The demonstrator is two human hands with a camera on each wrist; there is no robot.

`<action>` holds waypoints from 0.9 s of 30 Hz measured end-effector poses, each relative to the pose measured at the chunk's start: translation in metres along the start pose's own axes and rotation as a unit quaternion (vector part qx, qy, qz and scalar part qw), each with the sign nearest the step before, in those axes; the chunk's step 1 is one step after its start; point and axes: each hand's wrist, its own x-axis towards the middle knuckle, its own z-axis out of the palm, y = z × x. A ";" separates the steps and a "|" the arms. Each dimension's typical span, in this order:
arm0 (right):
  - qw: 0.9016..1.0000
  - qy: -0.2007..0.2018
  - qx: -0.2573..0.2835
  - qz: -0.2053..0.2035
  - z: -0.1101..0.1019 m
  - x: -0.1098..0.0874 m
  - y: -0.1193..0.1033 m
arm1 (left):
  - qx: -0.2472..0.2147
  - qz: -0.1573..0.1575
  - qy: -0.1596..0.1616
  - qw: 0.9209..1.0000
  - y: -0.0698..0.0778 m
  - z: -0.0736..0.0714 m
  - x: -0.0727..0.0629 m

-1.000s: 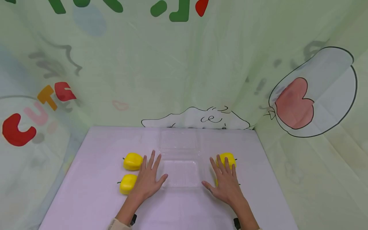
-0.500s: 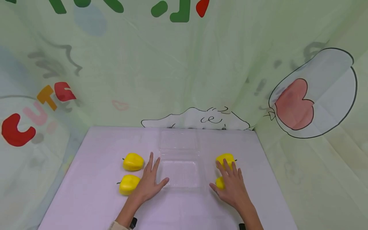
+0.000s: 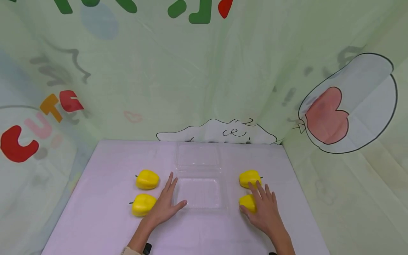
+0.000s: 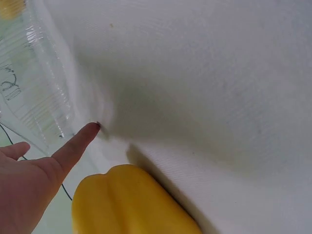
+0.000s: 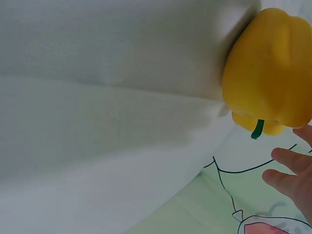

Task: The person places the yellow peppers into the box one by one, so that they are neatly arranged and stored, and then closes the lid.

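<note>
My right hand (image 3: 264, 212) hovers over the near right yellow bell pepper (image 3: 247, 202), fingers spread and thumb at its left side. In the right wrist view, fingertips (image 5: 278, 180) show close to a green-stemmed pepper (image 5: 270, 68); whether they touch it I cannot tell. Behind it lies the far right pepper (image 3: 249, 178). My left hand (image 3: 164, 207) has its fingers extended between the clear plastic container (image 3: 199, 193) and the two left peppers, one near (image 3: 143, 204) and one far (image 3: 147, 179). The left wrist view shows a pepper (image 4: 131, 204) beside that hand, not held.
Hinged at the back of the container, its clear lid (image 3: 197, 156) lies folded open on the white-covered table (image 3: 204, 233). A printed pale green curtain (image 3: 191, 78) rises behind the table and at both sides.
My right hand has moved right and toward me, from above the far right pepper to the near one, uncovering both. The left hand has shifted only slightly.
</note>
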 end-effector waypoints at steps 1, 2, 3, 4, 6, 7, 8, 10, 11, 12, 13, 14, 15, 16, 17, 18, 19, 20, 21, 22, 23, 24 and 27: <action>1.000 -0.003 0.002 0.003 -0.001 -0.001 0.001 | -0.004 0.002 0.000 1.000 0.000 0.000 0.000; 1.000 -0.007 0.006 0.007 -0.001 -0.002 0.001 | -0.005 0.002 -0.001 1.000 -0.001 0.001 0.000; 1.000 -0.011 0.009 0.010 -0.002 -0.002 0.002 | -0.005 0.001 -0.004 1.000 -0.001 0.001 0.000; 1.000 -0.015 0.011 0.013 -0.002 -0.003 0.002 | -0.006 0.001 -0.003 1.000 -0.001 0.001 -0.001; 0.999 -0.022 0.014 0.019 -0.003 -0.004 0.003 | -0.004 0.004 -0.003 1.000 -0.002 0.001 -0.001; 0.999 -0.023 0.016 0.021 -0.002 -0.005 0.004 | -0.002 0.003 -0.005 1.000 -0.002 0.001 -0.001; 0.999 -0.025 0.018 0.023 -0.002 -0.005 0.004 | -0.002 0.004 -0.005 1.000 -0.003 0.002 -0.002; 0.999 -0.025 0.024 0.024 -0.001 -0.006 0.006 | -0.003 0.006 -0.006 1.000 -0.004 0.002 -0.002; 0.999 -0.024 0.028 0.023 -0.001 -0.007 0.007 | -0.003 0.005 -0.008 1.000 -0.004 0.001 -0.002; 0.999 -0.024 0.032 0.024 0.000 -0.007 0.008 | -0.002 0.003 -0.010 1.000 -0.004 0.001 -0.002; 0.999 -0.025 0.038 0.024 0.001 -0.008 0.009 | -0.003 0.003 -0.012 1.000 -0.004 0.001 -0.002; 0.998 -0.026 0.042 0.025 0.001 -0.008 0.010 | -0.003 0.004 -0.013 1.000 -0.005 0.001 -0.002; 0.998 -0.026 0.048 0.026 0.002 -0.009 0.011 | -0.004 0.002 -0.016 1.000 -0.005 0.001 -0.002; 0.998 -0.027 0.056 0.027 0.002 -0.009 0.012 | -0.004 0.000 -0.018 1.000 -0.005 0.001 -0.002; 0.997 -0.030 0.063 0.029 0.003 -0.010 0.012 | -0.004 -0.002 -0.021 1.000 -0.005 0.001 -0.002; 0.997 -0.034 0.069 0.032 0.003 -0.010 0.013 | -0.004 -0.003 -0.022 1.000 -0.005 0.001 -0.002; 0.996 -0.036 0.076 0.036 0.004 -0.011 0.013 | -0.005 -0.003 -0.023 1.000 -0.005 0.001 -0.003; 0.995 -0.038 0.083 0.038 0.004 -0.011 0.014 | -0.006 -0.006 -0.026 1.000 -0.005 0.001 -0.003; 0.994 -0.040 0.091 0.041 0.004 -0.011 0.014 | -0.007 -0.009 -0.028 1.000 -0.005 0.001 -0.003; 0.993 -0.042 0.097 0.044 0.004 -0.012 0.015 | -0.008 -0.008 -0.029 1.000 -0.005 0.001 -0.003; 0.993 -0.045 0.101 0.045 0.004 -0.012 0.015 | -0.009 -0.006 -0.029 1.000 -0.005 0.002 -0.003; 0.992 -0.045 0.104 0.046 0.004 -0.012 0.015 | -0.010 -0.005 -0.030 0.999 -0.005 0.001 -0.003; 0.992 -0.048 0.112 0.045 0.006 -0.012 0.017 | -0.009 0.001 -0.032 0.999 -0.005 0.001 -0.002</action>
